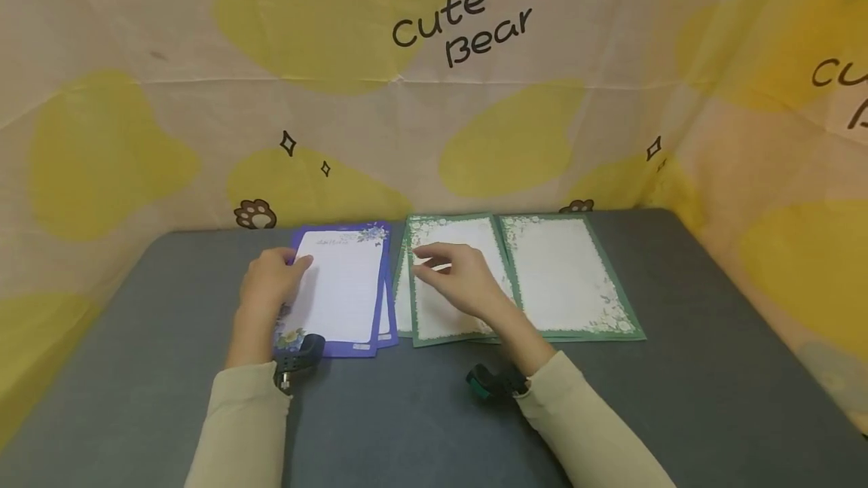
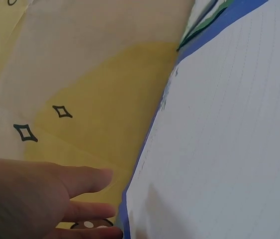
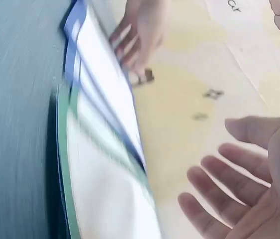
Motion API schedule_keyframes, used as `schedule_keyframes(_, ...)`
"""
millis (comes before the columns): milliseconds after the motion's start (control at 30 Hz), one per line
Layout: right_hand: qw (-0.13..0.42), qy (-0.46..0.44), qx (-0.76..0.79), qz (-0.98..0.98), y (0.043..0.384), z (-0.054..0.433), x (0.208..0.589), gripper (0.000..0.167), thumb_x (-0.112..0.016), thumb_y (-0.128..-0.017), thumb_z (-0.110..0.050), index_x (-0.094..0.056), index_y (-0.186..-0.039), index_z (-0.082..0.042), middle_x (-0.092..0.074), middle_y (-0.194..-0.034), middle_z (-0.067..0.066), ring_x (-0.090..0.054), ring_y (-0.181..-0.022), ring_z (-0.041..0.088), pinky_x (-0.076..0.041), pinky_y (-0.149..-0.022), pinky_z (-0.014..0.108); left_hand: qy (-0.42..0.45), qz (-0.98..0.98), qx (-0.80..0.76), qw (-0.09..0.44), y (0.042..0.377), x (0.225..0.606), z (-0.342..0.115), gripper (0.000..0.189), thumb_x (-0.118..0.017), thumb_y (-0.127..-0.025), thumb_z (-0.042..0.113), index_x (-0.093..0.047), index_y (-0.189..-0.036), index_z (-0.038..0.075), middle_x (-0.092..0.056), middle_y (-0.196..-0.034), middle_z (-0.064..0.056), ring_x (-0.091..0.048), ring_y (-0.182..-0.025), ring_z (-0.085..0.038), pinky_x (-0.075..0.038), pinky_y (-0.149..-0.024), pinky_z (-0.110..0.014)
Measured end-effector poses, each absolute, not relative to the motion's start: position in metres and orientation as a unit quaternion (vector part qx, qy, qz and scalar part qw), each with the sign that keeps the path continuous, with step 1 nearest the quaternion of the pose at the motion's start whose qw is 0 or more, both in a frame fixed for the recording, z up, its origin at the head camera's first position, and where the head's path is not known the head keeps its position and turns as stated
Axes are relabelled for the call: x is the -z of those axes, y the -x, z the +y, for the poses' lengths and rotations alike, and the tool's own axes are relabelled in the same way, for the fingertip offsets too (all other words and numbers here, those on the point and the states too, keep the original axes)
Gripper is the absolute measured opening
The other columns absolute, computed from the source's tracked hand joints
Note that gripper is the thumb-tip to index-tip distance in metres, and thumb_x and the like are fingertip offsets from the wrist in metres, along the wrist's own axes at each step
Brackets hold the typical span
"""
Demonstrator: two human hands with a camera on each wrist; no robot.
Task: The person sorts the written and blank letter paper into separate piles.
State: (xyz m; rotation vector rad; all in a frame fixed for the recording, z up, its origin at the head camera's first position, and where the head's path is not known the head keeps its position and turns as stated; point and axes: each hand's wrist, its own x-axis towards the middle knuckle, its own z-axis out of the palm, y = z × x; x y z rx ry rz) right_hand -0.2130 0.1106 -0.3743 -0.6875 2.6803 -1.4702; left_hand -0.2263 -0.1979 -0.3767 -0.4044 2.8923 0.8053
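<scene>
Purple-bordered lined sheets with floral corners lie overlapped at the left; the top purple sheet (image 1: 342, 296) covers most of another purple sheet (image 1: 387, 318). My left hand (image 1: 267, 281) is at the top sheet's left edge, thumb over the paper. Its fingers extend toward the purple border in the left wrist view, with thumb and fingers apart. Above the middle green-bordered sheet (image 1: 437, 322) hovers my right hand (image 1: 464, 277), fingers loosely bent. Nothing is between those fingers in the right wrist view, where they are spread. Another green-bordered sheet (image 1: 559, 277) lies to its right.
The sheets lie on a dark grey table (image 1: 380, 428) with rounded back corners. A cloth backdrop (image 1: 353, 119) with yellow patches and "cute Bear" lettering hangs behind and beside it. Dark straps (image 1: 298, 356) circle both wrists below the light sleeves (image 1: 237, 420).
</scene>
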Motion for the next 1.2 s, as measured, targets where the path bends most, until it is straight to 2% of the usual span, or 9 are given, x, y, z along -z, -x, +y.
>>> schedule_keyframes(167,-0.014,0.222,0.437,0.871,0.209,0.160,0.366,0.033,-0.070,-0.096,-0.022,-0.071,-0.126,-0.009,-0.073,-0.126,0.011,-0.073,-0.107,0.024,-0.061,-0.091,0.039,0.088,0.956,-0.278,0.041,0.231,0.372,-0.186,0.063,-0.050,-0.103,0.042,-0.046,-0.148,-0.002,-0.046,-0.150,-0.031,-0.044,-0.137,-0.054,-0.040,-0.109,-0.068)
schedule_keyframes(300,-0.029,0.215,0.420,0.881,0.204,0.189,0.366,0.031,-0.069,-0.096,-0.023,-0.071,-0.125,-0.012,-0.074,-0.124,0.008,-0.073,-0.104,0.024,-0.061,-0.088,0.042,0.032,0.952,-0.303,0.037,0.235,0.368,-0.173,0.060,-0.051,-0.103,0.040,-0.048,-0.148,0.001,-0.050,-0.150,-0.028,-0.050,-0.135,-0.049,-0.042,-0.110,-0.064)
schedule_keyframes(533,-0.047,0.214,0.411,0.885,0.206,0.217,0.379,0.031,-0.069,-0.097,-0.020,-0.071,-0.124,-0.007,-0.075,-0.122,0.008,-0.073,-0.103,0.024,-0.060,-0.088,0.044,-0.033,0.953,-0.301,0.013,0.234,0.366,-0.142,0.053,-0.054,-0.103,0.036,-0.053,-0.144,0.003,-0.056,-0.146,-0.021,-0.056,-0.132,-0.044,-0.046,-0.109,-0.059)
schedule_keyframes(700,-0.037,0.198,0.420,0.885,0.210,0.224,0.386,0.036,-0.072,-0.095,-0.024,-0.070,-0.127,-0.008,-0.071,-0.129,0.009,-0.068,-0.117,0.031,-0.057,-0.096,0.051,-0.084,0.952,-0.294,0.012,0.230,0.369,-0.112,0.050,-0.058,-0.102,0.037,-0.057,-0.143,0.008,-0.057,-0.147,-0.017,-0.054,-0.135,-0.041,-0.043,-0.113,-0.058)
schedule_keyframes(867,-0.051,0.207,0.399,0.892,0.216,0.227,0.401,0.044,-0.076,-0.091,-0.026,-0.067,-0.131,-0.009,-0.064,-0.140,0.012,-0.055,-0.134,0.036,-0.046,-0.109,0.059,-0.133,0.946,-0.294,0.024,0.226,0.377,-0.086,0.051,-0.063,-0.099,0.039,-0.058,-0.142,0.011,-0.055,-0.150,-0.015,-0.045,-0.144,-0.038,-0.035,-0.120,-0.057)
schedule_keyframes(1033,-0.088,0.249,0.339,0.903,0.223,0.228,0.418,0.053,-0.080,-0.087,-0.026,-0.065,-0.133,-0.004,-0.062,-0.141,0.017,-0.051,-0.136,0.039,-0.041,-0.113,0.060,-0.167,0.944,-0.284,0.022,0.224,0.390,-0.071,0.056,-0.067,-0.097,0.042,-0.057,-0.143,0.011,-0.053,-0.151,-0.015,-0.043,-0.146,-0.036,-0.035,-0.120,-0.055)
schedule_keyframes(1200,-0.079,0.265,0.302,0.912,0.224,0.229,0.427,0.069,-0.082,-0.083,-0.035,-0.059,-0.140,-0.005,-0.056,-0.148,0.017,-0.043,-0.144,0.041,-0.036,-0.116,0.063,-0.205,0.951,-0.232,-0.006,0.226,0.407,-0.065,0.066,-0.068,-0.093,0.049,-0.055,-0.145,0.009,-0.047,-0.157,-0.014,-0.036,-0.151,-0.036,-0.031,-0.123,-0.055)
